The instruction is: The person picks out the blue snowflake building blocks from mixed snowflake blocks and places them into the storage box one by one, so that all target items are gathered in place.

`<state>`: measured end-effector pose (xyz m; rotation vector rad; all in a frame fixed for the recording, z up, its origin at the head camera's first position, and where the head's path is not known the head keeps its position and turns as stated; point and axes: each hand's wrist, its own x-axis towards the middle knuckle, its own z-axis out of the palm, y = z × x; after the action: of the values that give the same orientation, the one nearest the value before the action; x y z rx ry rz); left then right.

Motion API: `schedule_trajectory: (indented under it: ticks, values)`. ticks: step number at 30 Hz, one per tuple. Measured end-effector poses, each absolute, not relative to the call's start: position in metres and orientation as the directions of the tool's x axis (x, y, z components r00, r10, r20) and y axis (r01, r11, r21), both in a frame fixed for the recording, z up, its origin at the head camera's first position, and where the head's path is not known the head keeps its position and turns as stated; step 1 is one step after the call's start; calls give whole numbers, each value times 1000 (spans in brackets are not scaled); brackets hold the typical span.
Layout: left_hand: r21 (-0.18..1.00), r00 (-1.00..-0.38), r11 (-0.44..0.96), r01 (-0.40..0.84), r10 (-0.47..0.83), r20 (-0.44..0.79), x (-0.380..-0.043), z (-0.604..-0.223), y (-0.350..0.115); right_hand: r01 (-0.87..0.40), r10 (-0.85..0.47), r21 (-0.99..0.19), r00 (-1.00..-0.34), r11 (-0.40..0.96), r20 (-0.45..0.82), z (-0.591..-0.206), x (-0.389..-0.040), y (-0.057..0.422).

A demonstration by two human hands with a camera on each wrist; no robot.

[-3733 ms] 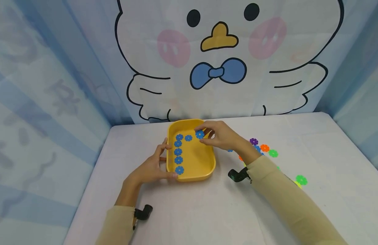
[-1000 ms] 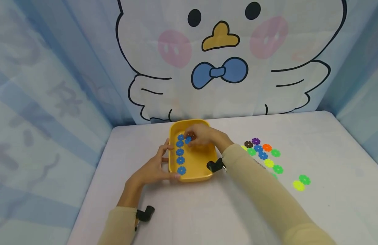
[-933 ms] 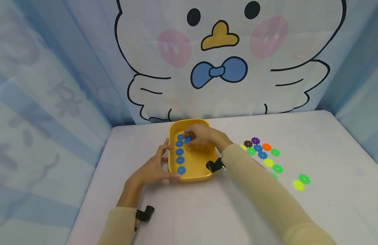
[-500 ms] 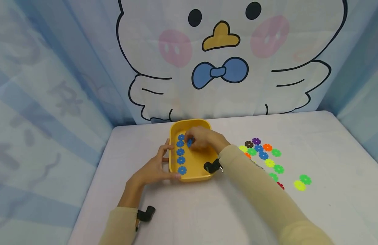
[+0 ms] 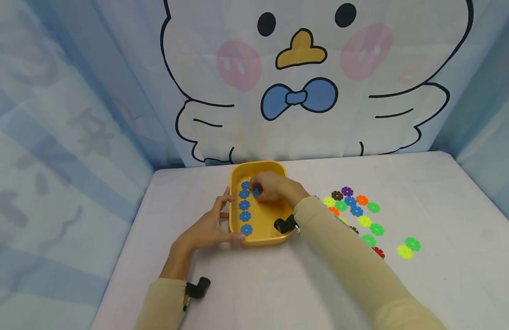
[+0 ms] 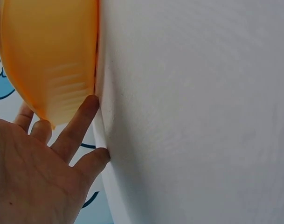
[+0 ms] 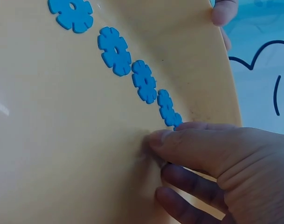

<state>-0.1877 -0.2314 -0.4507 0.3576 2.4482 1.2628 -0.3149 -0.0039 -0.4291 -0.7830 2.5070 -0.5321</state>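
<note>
A shallow yellow tray (image 5: 266, 219) lies near the table's far edge. My left hand (image 5: 205, 229) grips its left side, thumb at the near corner and fingertips at the rim; in the left wrist view those fingers lie along the outer wall. Several blue flower-shaped discs (image 5: 244, 205) with notched edges form a column inside, along the left wall. Over the tray, my right hand (image 5: 271, 187) pinches another blue flower-shaped disc (image 5: 256, 192) just right of the column's far end. In the right wrist view, the thumb and fingers (image 7: 193, 149) hide this disc and overlap the column's end.
Right of the tray, loose flower-shaped discs (image 5: 356, 211) in several colours lie on the white table (image 5: 279, 288), some behind the right sleeve (image 5: 345, 256). A yellow disc (image 5: 405, 252) and a green one (image 5: 412, 243) lie farther right. A printed curtain (image 5: 295, 133) hangs behind.
From near the tray's right rim, my right hand has moved left to the column's far end, then slightly toward me. A disc seen lying there earlier no longer shows apart from the hand.
</note>
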Motion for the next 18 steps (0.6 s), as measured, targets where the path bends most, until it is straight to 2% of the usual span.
schedule_trajectory:
  ticks: [18]
  values:
    - [802, -909, 594, 61, 365, -201, -188, -453, -231, -459, -613, -455, -738, 763, -284, -434, -318, -7]
